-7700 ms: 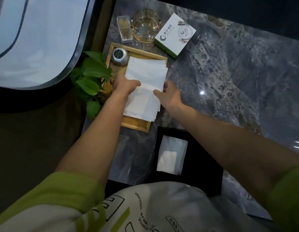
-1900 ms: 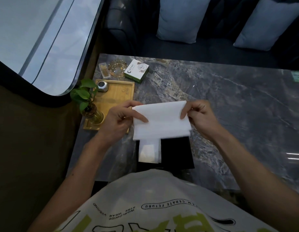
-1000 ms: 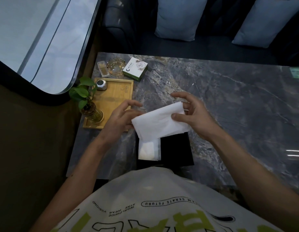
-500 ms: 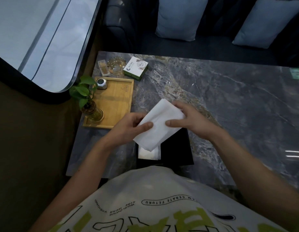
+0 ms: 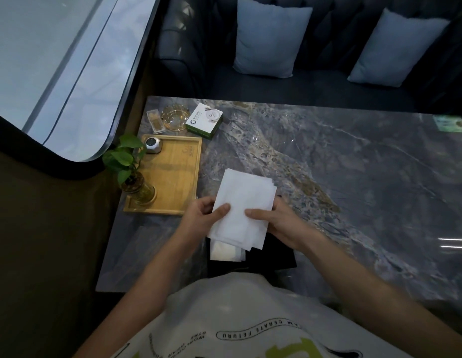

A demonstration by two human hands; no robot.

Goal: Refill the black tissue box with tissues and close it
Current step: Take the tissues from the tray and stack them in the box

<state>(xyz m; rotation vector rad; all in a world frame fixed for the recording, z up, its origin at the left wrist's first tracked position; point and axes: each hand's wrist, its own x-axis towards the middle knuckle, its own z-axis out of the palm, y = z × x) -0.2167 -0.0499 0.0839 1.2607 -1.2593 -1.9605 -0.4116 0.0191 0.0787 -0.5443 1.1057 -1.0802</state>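
Black and boxy, the tissue box point(image 5: 266, 257) sits nearest on the bench point(image 5: 354, 177), apparently open, a few tissues inside. Above it, left hand point(image 5: 199, 218) and right hand point(image 5: 281, 223) each grip the soft white stack point(image 5: 243, 210), its loose edges fanning toward 1 o'clock; they could snag on the rim.

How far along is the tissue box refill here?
Partly done: some tissues already lie in the open black tissue box. In hand: left hand and right hand hold a tissue stack above it. Left: insert stack, close box.
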